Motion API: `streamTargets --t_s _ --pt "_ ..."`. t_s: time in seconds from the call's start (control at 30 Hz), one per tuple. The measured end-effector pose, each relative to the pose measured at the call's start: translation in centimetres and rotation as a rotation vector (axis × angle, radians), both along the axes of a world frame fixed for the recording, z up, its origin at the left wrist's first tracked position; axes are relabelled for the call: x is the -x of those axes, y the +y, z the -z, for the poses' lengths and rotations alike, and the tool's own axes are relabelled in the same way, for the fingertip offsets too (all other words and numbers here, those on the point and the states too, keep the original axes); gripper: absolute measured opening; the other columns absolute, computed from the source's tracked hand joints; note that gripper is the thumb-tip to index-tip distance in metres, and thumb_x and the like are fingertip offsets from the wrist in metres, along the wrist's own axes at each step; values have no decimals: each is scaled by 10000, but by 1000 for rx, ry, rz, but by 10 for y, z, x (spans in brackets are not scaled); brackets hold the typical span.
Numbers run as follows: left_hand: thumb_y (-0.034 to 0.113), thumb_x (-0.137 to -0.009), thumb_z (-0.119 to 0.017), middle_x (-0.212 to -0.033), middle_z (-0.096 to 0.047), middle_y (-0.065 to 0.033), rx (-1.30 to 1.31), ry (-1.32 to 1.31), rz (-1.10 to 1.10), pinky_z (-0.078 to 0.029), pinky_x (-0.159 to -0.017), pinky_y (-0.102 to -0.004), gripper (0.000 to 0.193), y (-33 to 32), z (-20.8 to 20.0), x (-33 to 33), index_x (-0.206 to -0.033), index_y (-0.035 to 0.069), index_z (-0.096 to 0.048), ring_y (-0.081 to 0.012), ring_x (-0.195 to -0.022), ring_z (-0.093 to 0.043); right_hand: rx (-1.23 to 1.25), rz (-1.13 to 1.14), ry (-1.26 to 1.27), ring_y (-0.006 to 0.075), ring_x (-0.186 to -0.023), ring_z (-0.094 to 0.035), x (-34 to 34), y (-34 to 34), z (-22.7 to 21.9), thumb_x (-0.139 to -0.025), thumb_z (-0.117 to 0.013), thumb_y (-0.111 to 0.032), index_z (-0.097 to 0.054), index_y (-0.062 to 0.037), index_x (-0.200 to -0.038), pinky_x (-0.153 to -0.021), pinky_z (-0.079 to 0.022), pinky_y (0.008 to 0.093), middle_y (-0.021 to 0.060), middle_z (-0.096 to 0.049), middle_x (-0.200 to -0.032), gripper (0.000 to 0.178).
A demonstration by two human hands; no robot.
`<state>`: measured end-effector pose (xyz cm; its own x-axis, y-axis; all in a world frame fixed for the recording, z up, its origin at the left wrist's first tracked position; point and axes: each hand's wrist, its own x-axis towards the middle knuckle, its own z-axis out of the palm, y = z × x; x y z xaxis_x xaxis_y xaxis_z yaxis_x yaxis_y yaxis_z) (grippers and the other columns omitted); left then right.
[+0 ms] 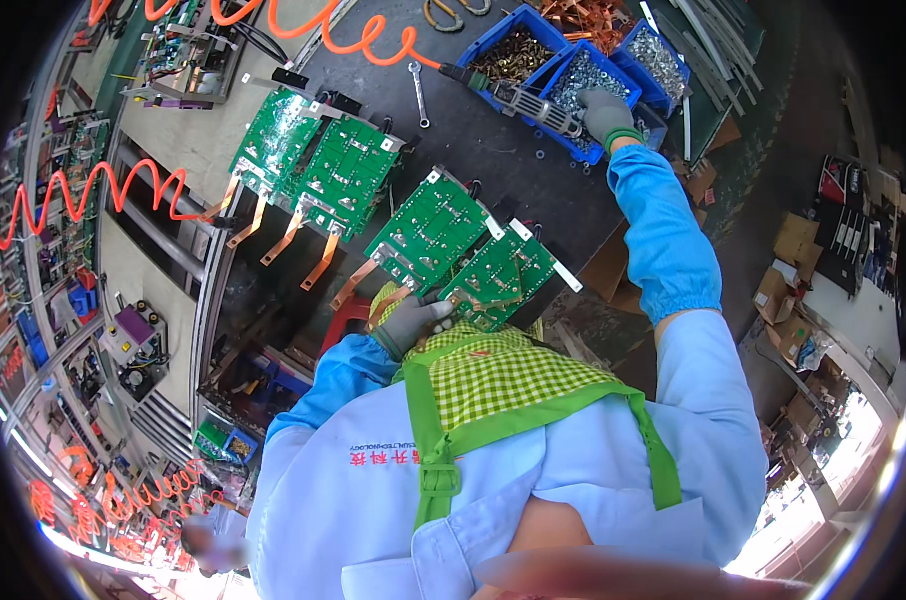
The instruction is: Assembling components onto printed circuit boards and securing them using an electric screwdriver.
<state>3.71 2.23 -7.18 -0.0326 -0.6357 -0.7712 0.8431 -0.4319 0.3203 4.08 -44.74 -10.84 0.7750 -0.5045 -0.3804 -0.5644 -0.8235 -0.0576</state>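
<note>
My left hand (413, 323), in a grey glove, is by the near edge of the green circuit boards (428, 232). Its fingers are curled, and whatever they may hold is hidden. Copper strips (353, 283) stick out from the boards' near side; one ends close to this hand. My right hand (605, 113), also gloved, reaches into a blue bin (628, 78) of small silvery hardware (580, 78). Its fingertips are down among the pieces, so their closure does not show. Beside it, a grey air screwdriver (538, 106) lies across the bins on an orange coiled hose (358, 45).
Two more green boards (348, 168) with copper strips lie to the left. A wrench (419, 95) rests on the dark tabletop (463, 140). Bins of brass-coloured screws (513, 55) and copper pieces (585, 22) stand at the back, near metal strips (713, 45). Another orange coiled hose (103, 185) hangs left.
</note>
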Motion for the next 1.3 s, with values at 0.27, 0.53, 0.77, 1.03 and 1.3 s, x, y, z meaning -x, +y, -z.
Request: streamTargets --t_s 0.27,0.53,0.77,1.03,1.3 --pt "146 -861 -565 -848 -570 -23 -14 56 -9 -425 -606 -205 306 -1 0 -2 -1143 36 -521 -85 -679 -517 14 20 -128 322 -987 -572 6 5 -7 -867 -491 -270 -618 -151 -1050 -850 -455 433 126 -614 -1042 252" --pt "153 -853 -580 -840 -554 -21 26 69 -37 -400 -598 -198 311 2 2 -1 -1134 37 -516 -89 -684 -492 -749 486 -547 82 -738 -566 83 -84 -25 -832 -594 -215 -649 -103 -1067 -688 -482 240 17 -622 -848 266" --pt "147 -843 -595 -877 -556 -16 -12 75 -48 -403 -580 -204 353 -1 -3 -4 -1166 39 -506 -97 -699 -498 -173 299 53 291 -976 -592 96 -61 4 -784 -607 -198 -598 -145 -1125 -845 -471 380 122 -627 -1052 345" --pt "166 -840 -601 -834 -567 -14 -6 -15 -76 -405 -594 -211 297 -15 -14 1 -1101 37 -545 -91 -690 -509 -16 259 41 355 -1010 -560 84 -42 29 -795 -573 -208 -570 -105 -1111 -869 -454 435 191 -599 -1072 332" --pt "117 -848 -573 -799 -570 -12 26 1 -132 -420 -568 -209 192 0 -7 4 -1029 53 -566 -94 -658 -513 -180 448 -320 230 -751 -614 115 -41 -10 -818 -601 -224 -629 -103 -920 -686 -483 346 94 -649 -830 160"
